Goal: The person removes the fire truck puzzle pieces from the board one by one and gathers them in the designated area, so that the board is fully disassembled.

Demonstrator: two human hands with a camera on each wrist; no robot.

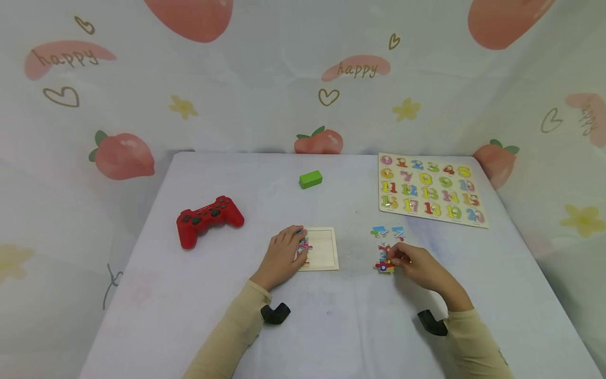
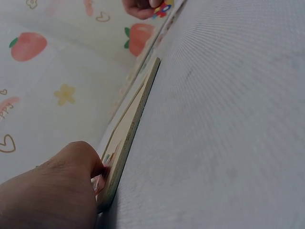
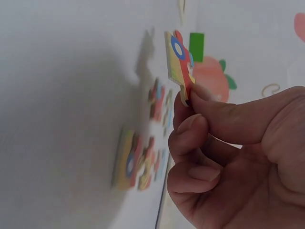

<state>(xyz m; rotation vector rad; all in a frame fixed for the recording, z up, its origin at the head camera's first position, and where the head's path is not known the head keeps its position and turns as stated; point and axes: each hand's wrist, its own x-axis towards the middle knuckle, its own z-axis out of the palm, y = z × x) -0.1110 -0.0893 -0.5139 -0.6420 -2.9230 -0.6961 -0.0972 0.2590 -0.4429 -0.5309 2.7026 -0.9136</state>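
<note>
My right hand (image 1: 420, 267) pinches a jigsaw piece (image 3: 178, 57) between thumb and fingers, raised over the table. The piece is red and yellow with a blue wheel. Behind it in the right wrist view lie several loose jigsaw pieces (image 3: 126, 160) on the cloth, also beside the hand in the head view. My left hand (image 1: 284, 253) rests on the left side of a square wooden puzzle tray (image 1: 324, 250), its fingers extended. Coloured pieces (image 1: 305, 245) sit along that side of the tray, partly hidden under the hand; the bare wood shows on the right.
A wooden number board (image 1: 433, 189) lies at the back right. The green block (image 1: 310, 179) is at the back middle, and a red game controller (image 1: 208, 218) lies to the left. White cloth (image 1: 326, 337) covers the table, with a printed curtain (image 1: 265, 79) behind it.
</note>
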